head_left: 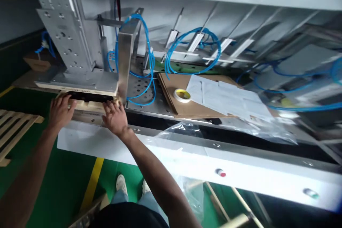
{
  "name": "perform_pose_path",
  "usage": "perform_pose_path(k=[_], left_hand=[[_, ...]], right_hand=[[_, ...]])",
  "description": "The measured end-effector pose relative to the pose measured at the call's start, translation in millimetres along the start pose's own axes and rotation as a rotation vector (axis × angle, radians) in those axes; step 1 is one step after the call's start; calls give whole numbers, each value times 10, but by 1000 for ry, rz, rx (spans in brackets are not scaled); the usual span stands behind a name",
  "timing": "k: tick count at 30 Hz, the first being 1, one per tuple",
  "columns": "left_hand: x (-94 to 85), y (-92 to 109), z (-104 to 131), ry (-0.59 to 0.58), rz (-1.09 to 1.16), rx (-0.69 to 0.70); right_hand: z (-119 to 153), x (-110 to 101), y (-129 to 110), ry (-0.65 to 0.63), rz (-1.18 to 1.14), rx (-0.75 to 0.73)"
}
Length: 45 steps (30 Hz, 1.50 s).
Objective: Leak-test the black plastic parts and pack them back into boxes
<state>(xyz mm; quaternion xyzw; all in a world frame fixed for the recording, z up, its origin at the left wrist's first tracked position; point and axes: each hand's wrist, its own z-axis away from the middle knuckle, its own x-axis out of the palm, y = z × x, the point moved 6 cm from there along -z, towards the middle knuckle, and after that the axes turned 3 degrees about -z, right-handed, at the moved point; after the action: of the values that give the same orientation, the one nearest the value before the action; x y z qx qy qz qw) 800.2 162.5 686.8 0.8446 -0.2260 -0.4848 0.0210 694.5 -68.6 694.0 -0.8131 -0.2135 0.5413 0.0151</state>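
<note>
My left hand (62,111) lies over the left end of a cream-coloured block (92,106), its fingers stretched forward and its thumb apart. A long black strip (89,96) runs along the block between my hands. At the right end, my right hand (115,115) has its fingers spread, with the tips at the strip's end and the block. Both sets of fingertips are partly hidden, and I cannot see them wrapped round anything. Just above them sits a grey metal plate (80,79) with a cream layer under it, fixed to an upright metal slide (62,39).
Right of my hands stands a metal bracket (124,64) with blue tubes (153,74). Flat cardboard (171,94) carries a tape roll (182,95) and white papers (227,98). Clear plastic (184,131) hangs over the front rail. A red button (221,173) sits on the white panel. A wooden pallet (16,128) lies left.
</note>
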Motion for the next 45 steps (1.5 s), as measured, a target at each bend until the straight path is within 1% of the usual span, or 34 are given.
perform_pose_path(k=[1, 2, 3, 4, 5, 6, 7, 8, 9, 10, 12, 13, 14, 15, 17, 19, 20, 21, 23, 25, 27, 30, 33, 36, 38, 40, 42, 43, 44, 45], left_hand=[[-24, 25, 87, 41, 13, 1], [-47, 63, 225, 94, 27, -7], [-67, 116, 418, 159, 38, -30], [-81, 195, 664, 225, 49, -62], [-85, 316, 952, 285, 65, -79], [-79, 485, 1266, 334, 95, -75], [-31, 718, 1575, 310, 132, -21], [52, 1006, 1867, 225, 182, 75], [150, 1313, 2142, 112, 230, 166], [252, 1633, 2393, -10, 261, 265], [364, 2189, 2787, -112, 304, 407], [402, 2403, 2923, -138, 307, 442], [427, 2562, 3023, -139, 296, 448], [451, 2670, 3099, -131, 273, 431], [508, 2759, 3210, -104, 213, 370], [584, 2752, 3301, -83, 176, 326], [626, 2737, 3341, -82, 166, 314], [661, 2719, 3373, -80, 158, 300], [692, 2698, 3411, -61, 151, 253], [671, 2724, 3419, -25, 139, 194], [625, 2810, 3410, 14, 112, 147], [590, 2960, 3381, 53, 53, 71], [636, 3049, 3355, 73, 3, 13], [677, 3062, 3340, 87, -19, -21], [648, 3054, 3319, 80, 11, -37], [549, 3065, 3262, 82, 67, -46], [392, 3112, 3142, 116, 126, -46], [306, 3154, 3052, 145, 147, -36], [228, 3208, 2940, 172, 157, -18], [169, 3272, 2809, 190, 156, 7]], right_hand=[[132, -30, -62, 11, -2, -3], [329, -60, -135, 23, -15, -10], [586, -87, -221, 28, -41, -30], [894, -117, -312, 29, -73, -59], [1237, -165, -418, 42, -167, -130], [1600, -211, -528, 20, -269, -237], [1951, -265, -575, -1, -325, -279], [2268, -339, -550, 6, -337, -254], [2547, -420, -473, 15, -344, -197], [2786, -528, -340, 64, -355, -108], [3183, -786, 41, 225, -332, 107], [3365, -927, 266, 319, -280, 220], [3551, -1069, 503, 407, -199, 330], [3751, -1211, 752, 483, -96, 449], [4227, -1492, 1291, 596, 116, 725], [4811, -1768, 1838, 683, 257, 1034], [5096, -1901, 2084, 720, 294, 1133], [5363, -2031, 2311, 753, 321, 1200], [5816, -2264, 2716, 809, 357, 1280], [6125, -2436, 3055, 842, 368, 1314], [6283, -2526, 3321, 858, 362, 1312], [6364, -2513, 3575, 896, 351, 1294], [6415, -2424, 3697, 933, 425, 1252], [6477, -2366, 3784, 924, 503, 1179], [6517, -2366, 3822, 913, 497, 1169], [6492, -2392, 3763, 930, 514, 1167], [6313, -2405, 3534, 982, 566, 1110], [6143, -2387, 3355, 1002, 579, 1050], [5911, -2344, 3137, 1003, 573, 962], [5614, -2268, 2895, 961, 521, 847]])
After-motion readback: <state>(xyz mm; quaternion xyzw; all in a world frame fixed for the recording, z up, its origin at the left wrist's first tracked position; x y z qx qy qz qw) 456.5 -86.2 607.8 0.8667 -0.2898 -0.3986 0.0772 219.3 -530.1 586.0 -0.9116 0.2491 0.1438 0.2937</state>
